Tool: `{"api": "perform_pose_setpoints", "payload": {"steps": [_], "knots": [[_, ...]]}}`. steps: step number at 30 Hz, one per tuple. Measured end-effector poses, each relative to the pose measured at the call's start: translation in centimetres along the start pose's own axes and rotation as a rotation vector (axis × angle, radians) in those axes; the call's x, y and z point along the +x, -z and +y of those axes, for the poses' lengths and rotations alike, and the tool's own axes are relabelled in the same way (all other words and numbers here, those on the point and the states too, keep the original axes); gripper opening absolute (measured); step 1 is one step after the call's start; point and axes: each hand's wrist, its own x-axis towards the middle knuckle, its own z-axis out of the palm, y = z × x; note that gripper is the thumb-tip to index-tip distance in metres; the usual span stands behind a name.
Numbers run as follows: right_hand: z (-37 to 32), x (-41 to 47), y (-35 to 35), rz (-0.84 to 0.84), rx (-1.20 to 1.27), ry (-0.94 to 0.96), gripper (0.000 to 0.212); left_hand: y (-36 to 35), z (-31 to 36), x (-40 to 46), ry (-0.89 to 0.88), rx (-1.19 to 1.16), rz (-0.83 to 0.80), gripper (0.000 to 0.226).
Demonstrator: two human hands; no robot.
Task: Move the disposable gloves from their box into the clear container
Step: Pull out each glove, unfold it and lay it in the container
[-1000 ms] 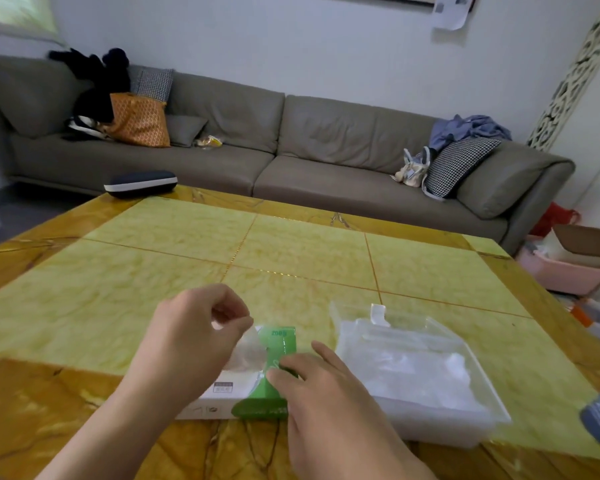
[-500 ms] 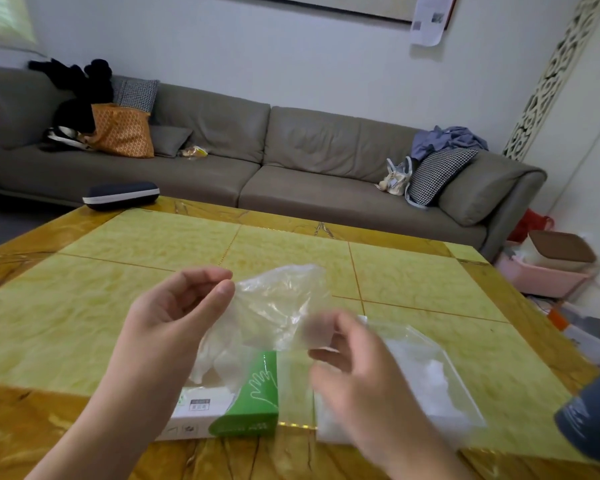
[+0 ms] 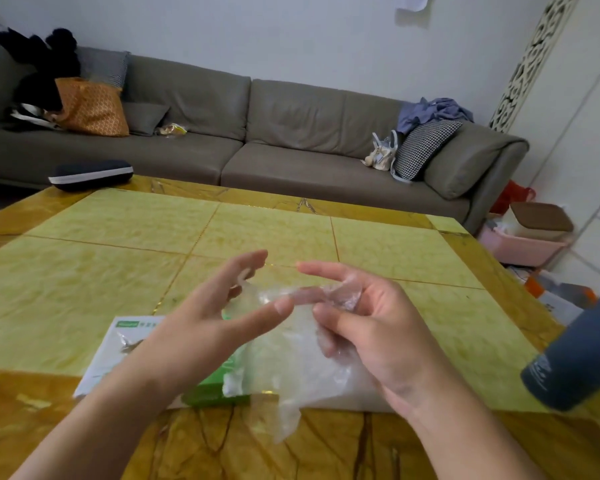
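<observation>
A clear thin disposable glove hangs in the air between my hands, above the table's near edge. My right hand has its fingers curled round the bunched upper end of the glove. My left hand has straight, spread fingers, and its thumb touches the glove's top edge. The white and green glove box lies flat under my left hand. The clear container sits right of the box, mostly hidden behind the glove and my right hand.
The yellow-green tiled table stretches ahead. A dark blue-grey cup stands at the right edge. A dark case lies at the far left corner. A grey sofa is behind, and a pink bin is on the floor.
The glove came out of the box and rose. My right hand left the box and gathered the glove's top. My left hand's pinch opened into spread fingers.
</observation>
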Motion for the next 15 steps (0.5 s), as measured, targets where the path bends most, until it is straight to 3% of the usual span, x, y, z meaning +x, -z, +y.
{"api": "perform_pose_setpoints", "payload": {"steps": [3, 6, 11, 15], "knots": [[0.2, 0.1, 0.3, -0.002, -0.030, 0.012, 0.044, -0.6, -0.3, 0.6, 0.071, -0.223, -0.144, 0.047], [0.5, 0.4, 1.1, 0.085, -0.017, 0.010, 0.035, -0.9, -0.9, 0.9, 0.046, -0.407, -0.083, 0.023], [1.1, 0.8, 2.3, 0.261, -0.081, -0.032, 0.005, -0.1, -1.5, 1.2, 0.062, -0.572, 0.052, 0.026], [1.2, 0.9, 2.6, 0.326, -0.060, -0.045, 0.018, 0.6, -1.6, 1.2, 0.076, -0.754, 0.145, 0.033]]}}
